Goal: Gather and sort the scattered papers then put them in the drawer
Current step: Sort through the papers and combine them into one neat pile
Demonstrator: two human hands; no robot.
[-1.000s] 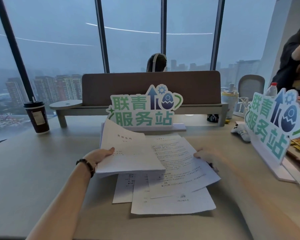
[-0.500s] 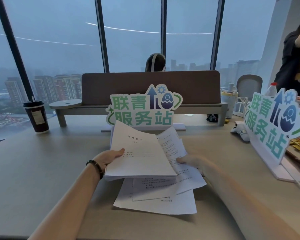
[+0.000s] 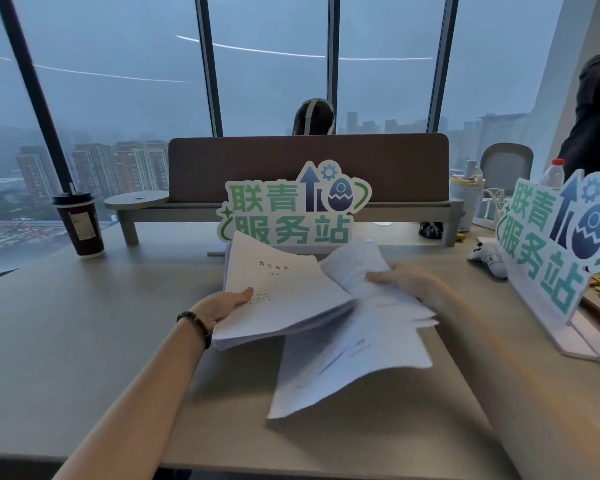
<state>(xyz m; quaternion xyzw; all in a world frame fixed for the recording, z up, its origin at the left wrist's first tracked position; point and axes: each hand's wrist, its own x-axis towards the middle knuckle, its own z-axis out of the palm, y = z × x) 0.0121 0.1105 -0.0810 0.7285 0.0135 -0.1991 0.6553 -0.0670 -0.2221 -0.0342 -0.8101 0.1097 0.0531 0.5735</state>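
The scene is dimly lit by grey, hazy daylight from the windows (image 3: 118, 81), straight lines are bowed at the edges, and the right forearm (image 3: 534, 375) is blurred.

We cannot read the print on the loose sheets (image 3: 357, 348) under the right hand (image 3: 409, 285); they are smeared by blur. Our left hand (image 3: 227, 303) shows only its thumb on the stapled stack (image 3: 284, 289), the fingers hidden beneath. The stack covers the lower edge of the middle sign (image 3: 291, 209). The right sign (image 3: 561, 237) is cut by the picture's edge, as is the person in dark clothes (image 3: 593, 116). The divider (image 3: 309, 168) hides all but the top of someone's head (image 3: 314, 116). The cup's label (image 3: 80, 226) is too small to read
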